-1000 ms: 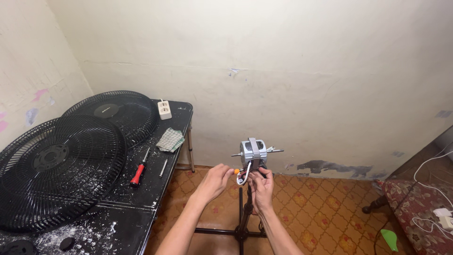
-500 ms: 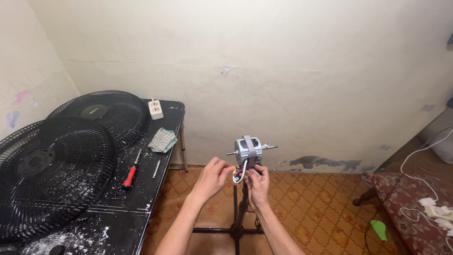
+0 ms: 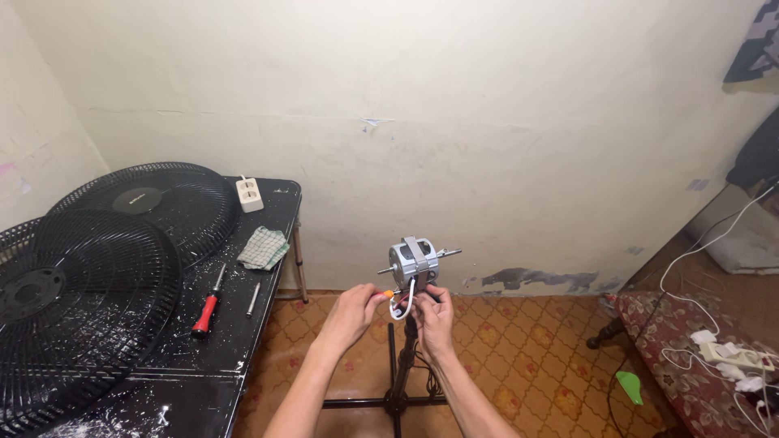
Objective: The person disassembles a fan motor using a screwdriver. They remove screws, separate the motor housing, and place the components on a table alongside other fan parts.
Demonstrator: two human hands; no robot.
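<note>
A bare silver fan motor [image 3: 412,259] with a shaft sticking out each side sits atop a black stand pole [image 3: 400,361]. White wires [image 3: 402,302] loop down from its underside. My left hand [image 3: 355,311] pinches a small orange-tipped piece at those wires, just below the motor. My right hand [image 3: 434,312] is closed around the wires and the top of the pole, right beside the left one.
A black table [image 3: 203,365] at left holds two black fan grilles [image 3: 77,284], a red-handled screwdriver [image 3: 207,304], a small metal rod [image 3: 254,298], a checked cloth [image 3: 264,247] and a white power strip [image 3: 248,195]. Patterned tile floor [image 3: 519,365] below; cables and a cushion at right.
The view has shifted so the motor sits lower and more central. Both hands stay under the motor, fingers working closer together on the wires.
</note>
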